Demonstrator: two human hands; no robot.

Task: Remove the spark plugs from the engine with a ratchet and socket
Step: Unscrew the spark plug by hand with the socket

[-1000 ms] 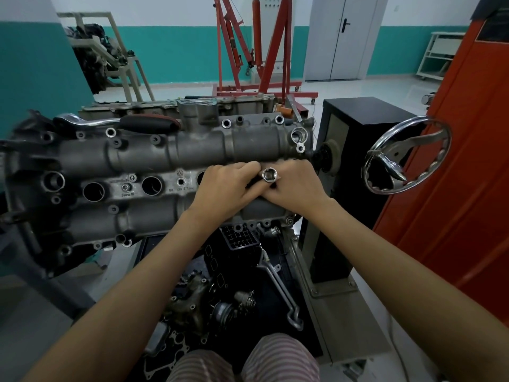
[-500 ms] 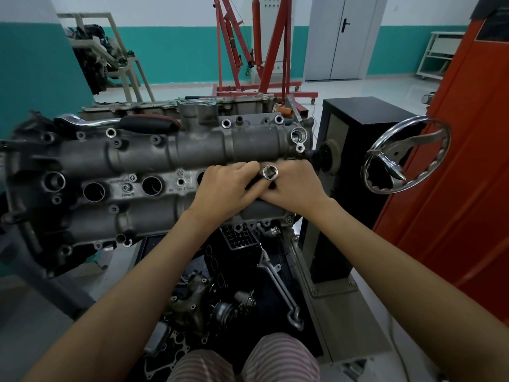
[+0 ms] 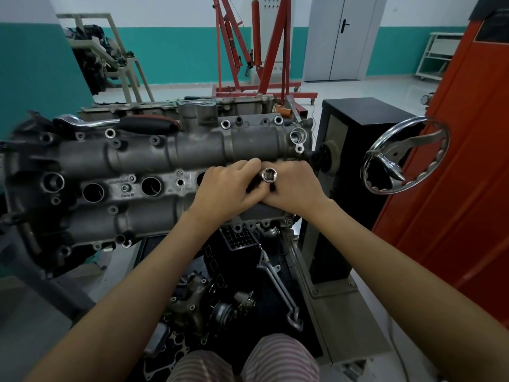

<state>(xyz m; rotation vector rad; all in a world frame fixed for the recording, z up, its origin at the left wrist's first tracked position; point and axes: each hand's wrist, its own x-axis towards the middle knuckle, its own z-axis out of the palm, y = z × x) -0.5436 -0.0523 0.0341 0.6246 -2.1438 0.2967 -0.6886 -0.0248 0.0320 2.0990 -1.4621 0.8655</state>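
Engine [image 3: 154, 172] on its stand fills the left and centre; all bearings below are taken from it. Ratchet [image 3: 115, 124], chrome with a dark red-trimmed grip, lies along the engine's far top edge, untouched, well apart from my hands. Three open plug wells show in the central valley; my left hand [image 3: 223, 194] covers the next part of the valley, so I cannot tell what sits beneath it. Socket [image 3: 269, 175] stands over the engine's right end, its open drive end turned up toward me. My left fingers curl round its shaft from the left, and my right hand [image 3: 292, 188] closes on it from the right, both holding it. Off the engine's right end: black pedestal [image 3: 355, 150] with a chrome handwheel [image 3: 405, 155], then an orange panel [image 3: 454, 188]. Beyond the engine, a red hoist [image 3: 256, 56]. Below the engine's near edge, a dark tray [image 3: 278, 274] holds loose parts, gaskets and a bent metal bracket [image 3: 278, 288]. Against a second ago, the socket sits a shade higher between my hands; the grip is unchanged and the ratchet has not moved.
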